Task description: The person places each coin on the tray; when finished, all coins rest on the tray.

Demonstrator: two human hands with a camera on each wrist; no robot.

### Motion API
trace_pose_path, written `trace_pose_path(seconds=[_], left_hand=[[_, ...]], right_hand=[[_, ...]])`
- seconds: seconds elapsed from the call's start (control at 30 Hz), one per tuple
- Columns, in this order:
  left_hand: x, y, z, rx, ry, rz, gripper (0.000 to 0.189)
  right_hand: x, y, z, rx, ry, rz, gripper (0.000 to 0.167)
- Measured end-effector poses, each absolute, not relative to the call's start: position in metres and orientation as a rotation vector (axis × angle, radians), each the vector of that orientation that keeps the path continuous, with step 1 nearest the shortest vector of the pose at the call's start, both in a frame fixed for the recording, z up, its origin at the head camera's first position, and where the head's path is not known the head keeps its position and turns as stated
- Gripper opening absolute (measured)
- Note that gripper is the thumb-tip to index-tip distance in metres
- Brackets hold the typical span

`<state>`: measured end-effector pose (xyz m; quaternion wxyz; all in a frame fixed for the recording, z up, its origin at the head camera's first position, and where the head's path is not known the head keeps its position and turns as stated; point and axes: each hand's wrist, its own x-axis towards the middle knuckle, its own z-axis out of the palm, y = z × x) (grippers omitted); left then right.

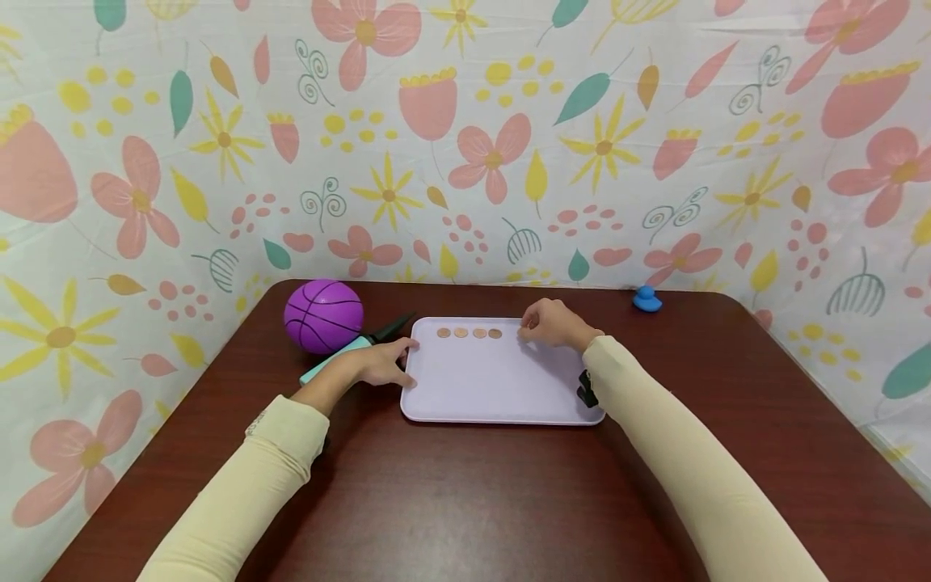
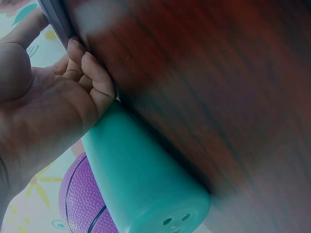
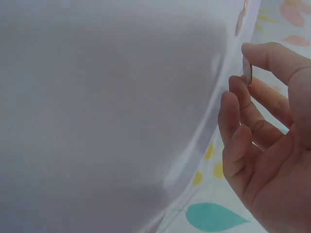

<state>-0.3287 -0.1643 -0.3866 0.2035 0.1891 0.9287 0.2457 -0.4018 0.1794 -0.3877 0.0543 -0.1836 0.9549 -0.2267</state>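
Observation:
A pale lavender tray [image 1: 494, 392] lies on the table, with several copper-coloured coins [image 1: 461, 332] in a row along its far side. My right hand [image 1: 553, 323] is over the tray's far right part. In the right wrist view, its thumb and fingertips pinch a coin [image 3: 248, 72], seen nearly edge-on beside the tray rim. At the tray's left edge, my left hand [image 1: 378, 363] holds the rim, thumb nearer me and forefinger farther away. Right beside that wrist lies a tool with a teal handle [image 2: 146, 170] and a black pointed end [image 1: 393, 326].
Behind the teal handle, a purple ball [image 1: 323, 316] with black lines sits at the table's far left. A blue toy duck [image 1: 646, 299] stands near the back right edge. The dark wooden table [image 1: 465, 501] meets a flower-patterned cloth [image 1: 494, 153] at the back.

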Motion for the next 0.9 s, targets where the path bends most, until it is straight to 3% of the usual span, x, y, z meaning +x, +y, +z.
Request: trace_pose_path(seconds=[0.9], left_hand=[[-0.328, -0.164, -0.386, 0.546, 2.587, 0.679, 0.079]], right_hand=[[-0.405, 0.164, -0.396, -0.513, 2.818, -0.815, 0.022]])
